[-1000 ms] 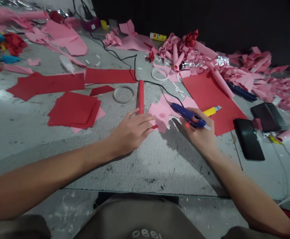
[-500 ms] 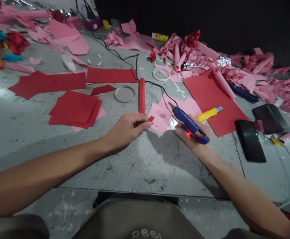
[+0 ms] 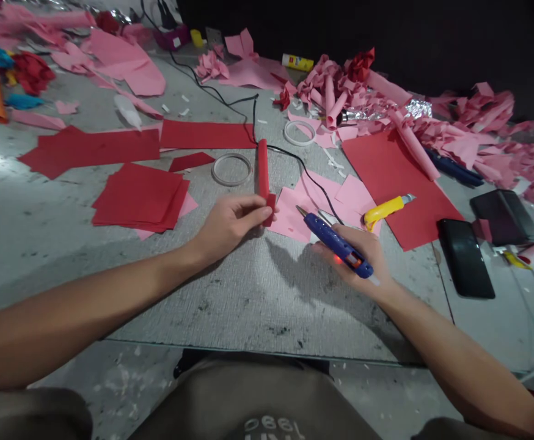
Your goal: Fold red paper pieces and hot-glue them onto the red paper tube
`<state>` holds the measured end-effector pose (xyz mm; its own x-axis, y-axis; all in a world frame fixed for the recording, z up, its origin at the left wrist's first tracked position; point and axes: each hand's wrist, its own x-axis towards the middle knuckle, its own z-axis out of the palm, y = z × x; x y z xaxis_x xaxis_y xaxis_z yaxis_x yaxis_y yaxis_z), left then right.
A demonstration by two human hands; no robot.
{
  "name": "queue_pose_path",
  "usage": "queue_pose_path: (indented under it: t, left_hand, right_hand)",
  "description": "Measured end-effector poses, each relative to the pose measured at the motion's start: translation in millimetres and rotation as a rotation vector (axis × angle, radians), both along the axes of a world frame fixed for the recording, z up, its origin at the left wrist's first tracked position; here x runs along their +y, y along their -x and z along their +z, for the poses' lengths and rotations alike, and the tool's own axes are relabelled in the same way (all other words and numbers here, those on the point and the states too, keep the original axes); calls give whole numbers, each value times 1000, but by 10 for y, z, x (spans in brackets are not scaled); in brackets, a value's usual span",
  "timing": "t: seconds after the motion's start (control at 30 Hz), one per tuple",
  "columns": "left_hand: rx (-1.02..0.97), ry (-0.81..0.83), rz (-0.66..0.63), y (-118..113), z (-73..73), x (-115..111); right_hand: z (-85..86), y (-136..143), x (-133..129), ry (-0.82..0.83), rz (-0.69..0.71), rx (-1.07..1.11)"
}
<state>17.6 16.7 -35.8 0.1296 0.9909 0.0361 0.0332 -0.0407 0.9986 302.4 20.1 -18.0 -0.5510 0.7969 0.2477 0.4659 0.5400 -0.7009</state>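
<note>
My left hand (image 3: pixel 237 223) is closed on the near end of a thin red paper roll (image 3: pixel 263 168). At the fingertips the paper's loose end flap (image 3: pixel 270 211) stands out from the roll. My right hand (image 3: pixel 356 253) grips a blue hot glue gun (image 3: pixel 333 241), its red light glowing near the fingers. The gun's metal nozzle points left toward the roll, a short way apart from it. Beneath the gun lie pink paper squares (image 3: pixel 289 214). A yellow box cutter (image 3: pixel 384 212) rests just beyond my right hand.
Stacked red squares (image 3: pixel 136 195) and a tape ring (image 3: pixel 231 169) lie left of the roll. The gun's black cord (image 3: pixel 303 164) runs back across the table. A red sheet (image 3: pixel 399 183) and a phone (image 3: pixel 466 258) are at right. Pink paper scraps (image 3: pixel 468 131) pile along the back.
My right hand has brought the glue gun a little left, nearer the roll. My left fingers have turned the roll's end flap upward, so more of it shows.
</note>
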Motion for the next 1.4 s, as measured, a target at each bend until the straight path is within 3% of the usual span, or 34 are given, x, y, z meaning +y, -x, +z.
queue_pose_path:
  t: [0.13, 0.37, 0.63, 0.73, 0.83, 1.07, 1.4]
  left_hand:
    - [-237, 57, 96, 20, -42, 39]
    - [-338, 43, 214, 22, -10, 109]
    - [-85, -27, 35, 12, -8, 62]
    - [91, -30, -98, -25, 18, -19]
    - [240, -12, -149, -51, 41, -73]
    - [280, 12, -163, -58, 39, -77]
    - [262, -13, -194, -28, -1, -60]
  right_hand:
    - [-5, -1, 12, 7, -25, 10]
    - [22, 31, 10, 5, -67, 11]
    - [17, 12, 9, -3, -35, 11]
    - [31, -3, 7, 0, 16, -11]
    - [56, -7, 4, -18, 51, -34]
    - [25, -24, 8, -121, 103, -89]
    - [2, -70, -17, -131, 45, -179]
